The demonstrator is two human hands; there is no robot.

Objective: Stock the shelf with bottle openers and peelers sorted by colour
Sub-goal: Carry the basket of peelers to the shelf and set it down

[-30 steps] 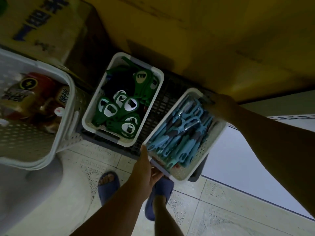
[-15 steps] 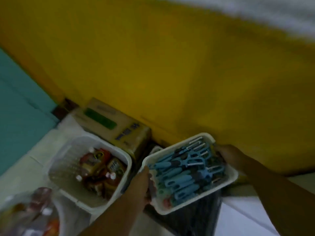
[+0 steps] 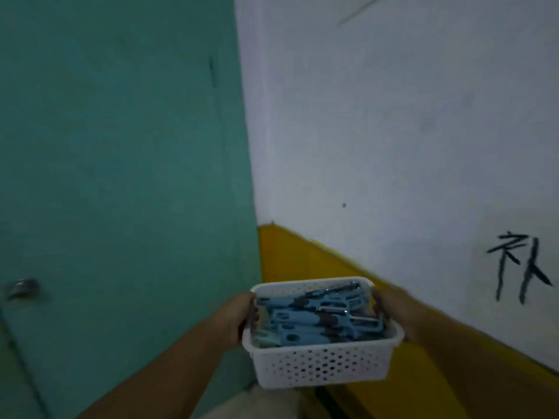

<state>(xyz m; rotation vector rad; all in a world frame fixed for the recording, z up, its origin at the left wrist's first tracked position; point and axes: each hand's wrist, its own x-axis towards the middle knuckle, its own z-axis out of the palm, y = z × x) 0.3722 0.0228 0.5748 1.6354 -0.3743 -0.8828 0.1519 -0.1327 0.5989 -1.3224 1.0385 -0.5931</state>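
Carry step, by the look of it. A white perforated plastic basket is held up in the air at the bottom centre of the view, near the person's body and roughly level. It is loaded with blue-handled metal-bladed peelers, piled loosely inside with handles mostly toward the left and blades toward the far right. The left hand grips the basket's left rim, thumb hooked over the edge into the basket; its other fingers are under or behind the wall, so their spread cannot be told. The right hand grips the right rim the same way, curled at the edge, with its fingertips hidden by the basket. A teal painted door with a metal round knob fills the left side. A white wall with a yellow painted lower band and black handwritten marks runs along the right. No shelf is in view and no bottle openers are visible. Judgement: stocking has not started for this batch. The next move likely calls for turning toward the shelf and holding the basket level so the loose peelers do not slide out. After that, the basket goes down in the blue spot and both grips let go.
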